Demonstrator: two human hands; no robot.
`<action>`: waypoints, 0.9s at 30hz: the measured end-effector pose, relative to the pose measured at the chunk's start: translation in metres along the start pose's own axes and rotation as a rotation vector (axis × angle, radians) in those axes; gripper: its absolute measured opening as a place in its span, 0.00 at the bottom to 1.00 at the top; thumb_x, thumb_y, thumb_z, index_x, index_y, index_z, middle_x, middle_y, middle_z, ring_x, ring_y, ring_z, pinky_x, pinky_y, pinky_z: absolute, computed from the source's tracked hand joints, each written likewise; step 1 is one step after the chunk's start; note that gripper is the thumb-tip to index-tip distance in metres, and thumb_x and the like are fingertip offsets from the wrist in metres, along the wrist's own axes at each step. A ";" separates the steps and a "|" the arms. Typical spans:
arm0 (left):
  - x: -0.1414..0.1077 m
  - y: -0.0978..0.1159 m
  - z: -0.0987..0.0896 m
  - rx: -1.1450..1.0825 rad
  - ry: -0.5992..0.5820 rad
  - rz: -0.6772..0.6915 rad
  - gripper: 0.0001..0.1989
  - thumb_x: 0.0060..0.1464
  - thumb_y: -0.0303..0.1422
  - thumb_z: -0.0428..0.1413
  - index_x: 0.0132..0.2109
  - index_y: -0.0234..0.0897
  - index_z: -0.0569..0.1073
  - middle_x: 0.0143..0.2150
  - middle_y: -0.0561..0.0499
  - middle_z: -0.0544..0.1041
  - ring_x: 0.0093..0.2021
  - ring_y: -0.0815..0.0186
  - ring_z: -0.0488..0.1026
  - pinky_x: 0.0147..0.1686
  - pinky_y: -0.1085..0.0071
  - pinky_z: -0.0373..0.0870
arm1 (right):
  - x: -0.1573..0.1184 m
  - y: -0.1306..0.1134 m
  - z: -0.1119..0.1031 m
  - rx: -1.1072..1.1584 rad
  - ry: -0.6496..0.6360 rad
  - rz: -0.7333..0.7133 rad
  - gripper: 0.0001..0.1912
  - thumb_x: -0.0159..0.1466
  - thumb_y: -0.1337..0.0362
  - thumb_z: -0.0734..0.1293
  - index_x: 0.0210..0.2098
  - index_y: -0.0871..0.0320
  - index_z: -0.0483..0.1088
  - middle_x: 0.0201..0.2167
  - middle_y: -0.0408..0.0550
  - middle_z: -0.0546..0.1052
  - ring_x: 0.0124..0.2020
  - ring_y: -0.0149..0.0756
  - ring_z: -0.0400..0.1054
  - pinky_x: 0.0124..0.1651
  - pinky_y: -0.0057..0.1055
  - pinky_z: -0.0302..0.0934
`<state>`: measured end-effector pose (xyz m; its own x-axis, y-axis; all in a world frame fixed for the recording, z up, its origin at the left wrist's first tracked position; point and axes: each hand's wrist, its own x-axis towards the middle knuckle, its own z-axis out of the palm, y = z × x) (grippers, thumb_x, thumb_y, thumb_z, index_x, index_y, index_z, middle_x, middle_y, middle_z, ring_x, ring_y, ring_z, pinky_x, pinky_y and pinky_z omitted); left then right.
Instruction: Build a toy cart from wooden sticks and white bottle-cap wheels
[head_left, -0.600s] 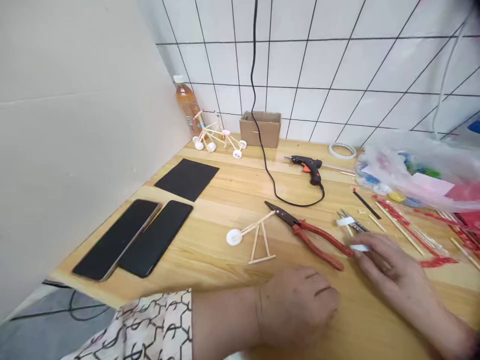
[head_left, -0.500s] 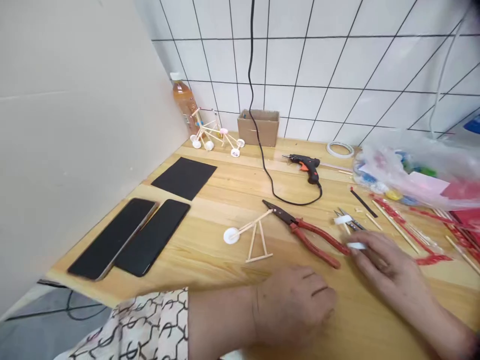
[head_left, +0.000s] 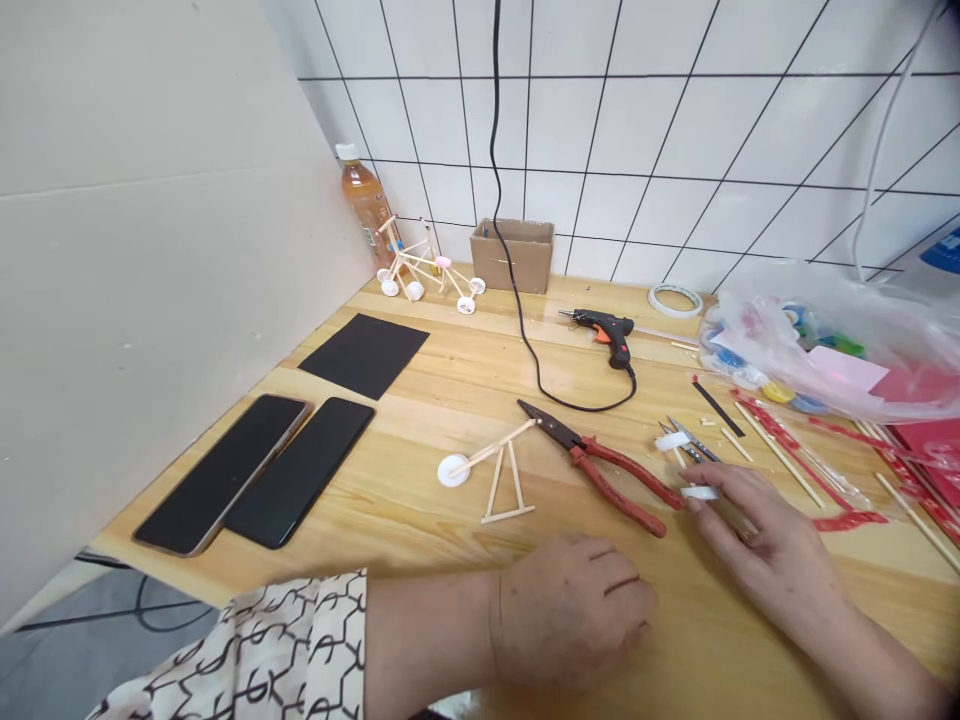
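My right hand (head_left: 765, 535) pinches a small white strip (head_left: 699, 493) between thumb and fingertips, close to the handle ends of the red-handled pliers (head_left: 611, 465). Just beyond it lies a pair of small scissors (head_left: 697, 440), with another white strip (head_left: 673, 441) across the blades. My left hand (head_left: 574, 610) rests on the table with its fingers curled under; whatever they may hold is hidden. In front of it stands a small stick frame (head_left: 506, 480) with a white disc wheel (head_left: 454, 470). One stick end reaches the pliers' jaws.
Two phones (head_left: 300, 475) and a black sheet (head_left: 365, 355) lie left. Along the back are a finished-looking stick tricycle model (head_left: 420, 262), a drink bottle (head_left: 365, 200), a cardboard box (head_left: 514, 262), a corded glue gun (head_left: 604, 330) and a tape roll (head_left: 675, 300). Plastic bags (head_left: 832, 340) and loose sticks (head_left: 780, 455) fill the right.
The whole view has shifted slightly, moving everything a little left in the picture. My right hand still pinches the white strip, and my left hand stays curled on the table.
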<state>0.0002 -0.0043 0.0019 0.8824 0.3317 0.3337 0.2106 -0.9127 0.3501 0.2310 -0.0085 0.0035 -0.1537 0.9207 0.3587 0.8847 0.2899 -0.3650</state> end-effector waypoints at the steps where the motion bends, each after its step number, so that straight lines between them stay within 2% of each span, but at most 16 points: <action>1: 0.000 0.000 0.000 -0.001 -0.008 -0.003 0.08 0.57 0.30 0.47 0.36 0.31 0.69 0.31 0.48 0.73 0.31 0.67 0.66 0.33 0.71 0.65 | 0.000 0.000 0.000 0.000 -0.001 -0.003 0.10 0.61 0.62 0.60 0.41 0.54 0.67 0.38 0.50 0.75 0.41 0.42 0.69 0.40 0.36 0.65; 13: 0.001 0.001 -0.005 -0.012 -0.016 -0.018 0.08 0.57 0.29 0.47 0.36 0.31 0.69 0.32 0.48 0.73 0.32 0.67 0.67 0.35 0.71 0.66 | 0.003 -0.003 0.002 -0.059 -0.003 -0.048 0.11 0.61 0.66 0.59 0.43 0.57 0.65 0.36 0.51 0.75 0.39 0.41 0.69 0.38 0.35 0.65; 19: 0.002 0.003 -0.008 -0.044 -0.026 -0.046 0.08 0.57 0.28 0.45 0.37 0.31 0.69 0.32 0.48 0.73 0.33 0.67 0.67 0.36 0.70 0.67 | 0.003 -0.002 0.004 -0.027 -0.005 -0.039 0.15 0.61 0.67 0.59 0.48 0.57 0.64 0.39 0.51 0.75 0.42 0.41 0.68 0.41 0.37 0.64; 21: 0.001 0.003 -0.008 -0.052 -0.021 -0.051 0.09 0.58 0.28 0.45 0.37 0.31 0.69 0.32 0.47 0.73 0.33 0.66 0.67 0.36 0.70 0.68 | 0.005 -0.003 -0.002 0.002 0.013 -0.033 0.16 0.61 0.67 0.59 0.49 0.56 0.63 0.42 0.51 0.74 0.45 0.41 0.67 0.45 0.38 0.63; 23: 0.001 0.003 -0.009 -0.054 -0.008 -0.048 0.09 0.58 0.27 0.45 0.38 0.31 0.69 0.32 0.47 0.74 0.34 0.66 0.68 0.36 0.70 0.68 | 0.007 -0.002 -0.013 0.017 0.084 0.018 0.15 0.61 0.65 0.60 0.48 0.55 0.64 0.44 0.51 0.74 0.46 0.41 0.66 0.47 0.39 0.62; 25: 0.001 0.002 -0.008 -0.055 0.009 -0.042 0.09 0.57 0.27 0.45 0.38 0.31 0.69 0.32 0.47 0.74 0.34 0.66 0.68 0.36 0.70 0.68 | 0.009 0.000 -0.029 -0.004 0.199 0.137 0.11 0.61 0.63 0.61 0.43 0.54 0.67 0.42 0.50 0.75 0.44 0.41 0.68 0.44 0.37 0.63; 27: 0.001 0.002 -0.008 -0.054 0.026 -0.042 0.08 0.57 0.27 0.45 0.39 0.32 0.69 0.32 0.47 0.74 0.35 0.65 0.69 0.37 0.69 0.69 | 0.011 0.004 -0.044 -0.040 0.259 0.248 0.09 0.59 0.60 0.62 0.39 0.54 0.69 0.38 0.48 0.76 0.38 0.39 0.69 0.39 0.35 0.64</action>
<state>-0.0021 -0.0039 0.0096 0.8619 0.3760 0.3401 0.2234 -0.8839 0.4109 0.2521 -0.0087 0.0444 0.1802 0.8637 0.4707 0.8982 0.0506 -0.4366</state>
